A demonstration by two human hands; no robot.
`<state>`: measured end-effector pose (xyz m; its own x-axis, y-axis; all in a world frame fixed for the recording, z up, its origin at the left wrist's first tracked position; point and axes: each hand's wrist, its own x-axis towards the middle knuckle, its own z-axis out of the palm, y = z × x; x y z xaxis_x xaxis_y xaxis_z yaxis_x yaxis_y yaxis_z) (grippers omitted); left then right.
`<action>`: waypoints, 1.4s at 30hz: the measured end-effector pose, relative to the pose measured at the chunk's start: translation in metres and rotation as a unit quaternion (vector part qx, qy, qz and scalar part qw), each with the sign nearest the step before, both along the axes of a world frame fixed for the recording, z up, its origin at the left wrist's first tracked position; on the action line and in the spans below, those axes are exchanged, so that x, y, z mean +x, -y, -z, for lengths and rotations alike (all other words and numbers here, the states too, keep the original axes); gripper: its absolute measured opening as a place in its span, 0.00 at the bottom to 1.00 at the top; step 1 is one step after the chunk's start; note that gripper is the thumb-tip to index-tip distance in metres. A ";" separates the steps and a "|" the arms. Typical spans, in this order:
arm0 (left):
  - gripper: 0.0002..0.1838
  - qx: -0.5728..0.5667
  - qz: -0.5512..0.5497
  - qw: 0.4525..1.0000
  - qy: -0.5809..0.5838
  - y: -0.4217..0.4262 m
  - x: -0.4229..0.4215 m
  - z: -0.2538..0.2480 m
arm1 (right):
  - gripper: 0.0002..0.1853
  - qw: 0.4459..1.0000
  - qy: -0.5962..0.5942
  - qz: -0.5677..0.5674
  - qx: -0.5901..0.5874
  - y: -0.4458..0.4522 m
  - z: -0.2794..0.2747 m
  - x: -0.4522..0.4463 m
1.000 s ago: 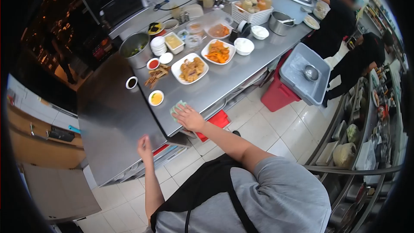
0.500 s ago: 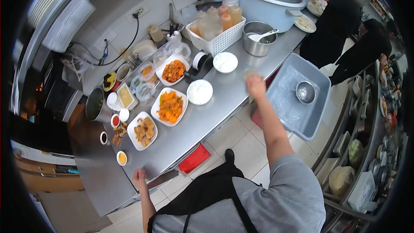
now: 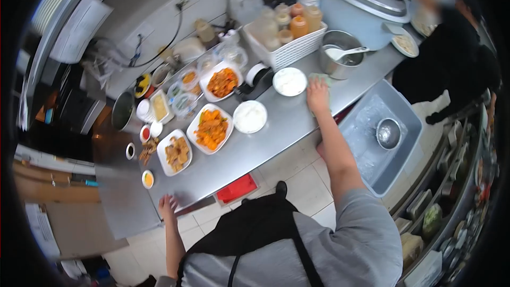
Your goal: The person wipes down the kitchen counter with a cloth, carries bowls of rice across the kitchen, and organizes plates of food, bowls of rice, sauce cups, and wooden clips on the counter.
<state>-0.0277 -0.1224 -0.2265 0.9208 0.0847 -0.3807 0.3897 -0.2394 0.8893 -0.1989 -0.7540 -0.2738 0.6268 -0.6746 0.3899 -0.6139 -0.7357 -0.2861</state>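
My right hand (image 3: 317, 95) presses down on a pale green cloth (image 3: 325, 78) on the steel counter (image 3: 287, 122), just right of a bowl of white rice (image 3: 290, 82). A second rice bowl (image 3: 250, 117) stands to its left. My left hand (image 3: 168, 204) hovers by the counter's front edge, fingers loosely apart, holding nothing. Nearest to it are a small cup of yellow sauce (image 3: 148, 179) and a white dish of browned fried pieces (image 3: 175, 152). Farther along are a dish of orange food with meat (image 3: 211, 132) and a dish of reddish food (image 3: 221, 82).
Behind the rice stand a white basket of squeeze bottles (image 3: 287, 48) and a steel pot (image 3: 340, 56) with a white ladle. A grey tub (image 3: 366, 167) holding a metal bowl (image 3: 388, 134) sits right of my arm. A person in black (image 3: 441, 48) stands at the far right.
My right hand has moved with the cloth toward the back of the counter, beside the rice bowl and nearer the pot. My left hand's fingers have loosened. The view has shifted slightly.
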 end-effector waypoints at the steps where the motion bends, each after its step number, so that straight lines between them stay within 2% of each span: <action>1: 0.21 -0.019 0.001 1.000 -0.006 0.011 0.001 -0.010 | 0.20 1.000 0.013 0.005 0.016 -0.019 0.000 -0.004; 2: 0.24 -0.038 0.000 0.999 -0.011 0.023 0.002 -0.018 | 0.20 0.999 0.026 0.008 0.031 -0.043 -0.001 -0.005; 4: 0.27 -0.118 -0.003 0.993 -0.023 0.032 0.011 -0.013 | 0.21 0.996 0.002 -0.089 -0.013 -0.114 -0.005 -0.012; 6: 0.32 -0.195 0.008 0.979 -0.054 0.042 0.022 -0.008 | 0.25 0.973 0.049 -0.225 0.014 -0.196 0.003 -0.019; 8: 0.33 -0.278 0.022 0.957 -0.081 0.048 0.042 0.004 | 0.22 0.911 0.071 -0.391 0.109 -0.257 -0.016 -0.033; 9: 0.30 -0.292 0.014 0.951 -0.101 0.058 0.047 -0.006 | 0.22 0.904 0.071 -0.406 0.112 -0.272 -0.027 -0.036; 10: 0.28 -0.309 0.012 0.944 -0.120 0.066 0.050 -0.014 | 0.20 0.851 0.042 -0.436 0.289 -0.280 -0.038 -0.037; 11: 0.28 -0.315 0.007 0.942 -0.112 0.065 0.053 -0.013 | 0.18 0.772 0.009 -0.446 0.452 -0.283 -0.049 -0.036; 12: 0.25 -0.342 0.049 0.927 -0.149 0.066 0.061 -0.011 | 0.18 0.774 0.011 -0.453 0.443 -0.280 -0.058 -0.035; 13: 0.22 -0.368 0.096 0.907 -0.184 0.070 0.072 -0.011 | 0.18 0.812 0.068 -0.387 0.431 -0.271 -0.067 -0.033; 14: 0.22 -0.376 0.105 0.904 -0.173 0.073 0.078 -0.010 | 0.18 0.843 0.128 -0.317 0.415 -0.260 -0.074 -0.030; 15: 0.21 -0.339 0.125 0.920 -0.149 0.073 0.079 -0.007 | 0.18 0.848 0.138 -0.320 0.399 -0.248 -0.074 -0.026; 17: 0.20 -0.301 0.138 0.936 -0.118 0.077 0.082 -0.004 | 0.17 0.949 0.152 -0.223 0.161 -0.232 -0.066 -0.014; 19: 0.20 -0.309 0.114 0.937 -0.114 0.075 0.081 0.003 | 0.14 0.954 0.088 -0.267 0.103 -0.241 -0.020 -0.006; 21: 0.20 -0.313 0.103 0.938 -0.104 0.068 0.078 0.010 | 0.13 0.896 0.135 -0.374 0.195 -0.283 -0.005 0.005; 22: 0.20 -0.308 0.107 0.940 -0.095 0.063 0.075 0.009 | 0.12 0.878 0.089 -0.431 0.189 -0.302 0.001 0.010; 23: 0.19 -0.286 0.114 0.947 -0.089 0.056 0.068 -0.001 | 0.11 0.841 0.084 -0.494 0.204 -0.321 -0.023 0.015; 24: 0.19 -0.262 0.119 0.954 -0.085 0.049 0.058 -0.015 | 0.10 0.820 0.058 -0.480 0.307 -0.335 -0.039 0.023; 26: 0.19 -0.264 0.173 0.944 -0.100 0.028 0.043 -0.033 | 0.13 0.805 0.064 -0.355 0.470 -0.340 -0.036 0.048; 27: 0.19 -0.265 0.174 0.944 -0.095 0.022 0.033 -0.048 | 0.13 0.805 0.067 -0.358 0.468 -0.342 -0.044 0.059; 28: 0.19 -0.263 0.190 0.939 -0.116 0.018 0.020 -0.063 | 0.14 0.625 0.171 -0.312 0.695 -0.341 -0.058 0.074; 29: 0.19 -0.260 0.207 0.933 -0.137 0.016 0.011 -0.072 | 0.16 0.383 0.257 -0.236 0.855 -0.342 -0.070 0.088; 30: 0.19 -0.260 0.205 0.934 -0.138 0.017 0.005 -0.075 | 0.16 0.382 0.256 -0.236 0.856 -0.350 -0.079 0.100; 32: 0.19 -0.305 0.221 0.911 -0.166 0.024 -0.012 -0.076 | 0.20 0.221 0.190 -0.165 0.942 -0.374 -0.087 0.114; 33: 0.20 -0.307 0.231 0.909 -0.162 0.027 -0.014 -0.072 | 0.20 0.218 0.187 -0.159 0.944 -0.386 -0.082 0.114; 35: 0.20 -0.329 0.219 0.904 -0.162 0.027 -0.011 -0.063 | 0.19 0.172 0.179 -0.178 0.952 -0.404 -0.071 0.114; 36: 0.20 -0.354 0.211 0.898 -0.155 0.028 -0.008 -0.059 | 0.19 0.170 0.180 -0.173 0.953 -0.407 -0.072 0.109; 38: 0.20 -0.353 0.193 0.901 -0.163 0.021 0.004 -0.054 | 0.19 0.316 0.090 -0.139 0.934 -0.407 -0.078 0.092; 39: 0.20 -0.351 0.187 0.904 -0.155 0.017 0.012 -0.049 | 0.18 0.318 0.039 -0.196 0.927 -0.392 -0.053 0.090; 40: 0.20 -0.352 0.181 0.907 -0.144 0.014 0.019 -0.048 | 0.18 0.320 0.038 -0.193 0.927 -0.383 -0.067 0.081; 42: 0.20 -0.358 0.176 0.908 -0.129 0.007 0.033 -0.039 | 0.17 0.558 0.097 -0.264 0.781 -0.367 -0.096 0.065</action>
<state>0.0050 -0.1292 -0.1874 0.7151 -0.5509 -0.4303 0.6191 0.2133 0.7558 -0.1344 -0.3866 -0.1776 0.9472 -0.0274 -0.3196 -0.2756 0.4404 -0.8545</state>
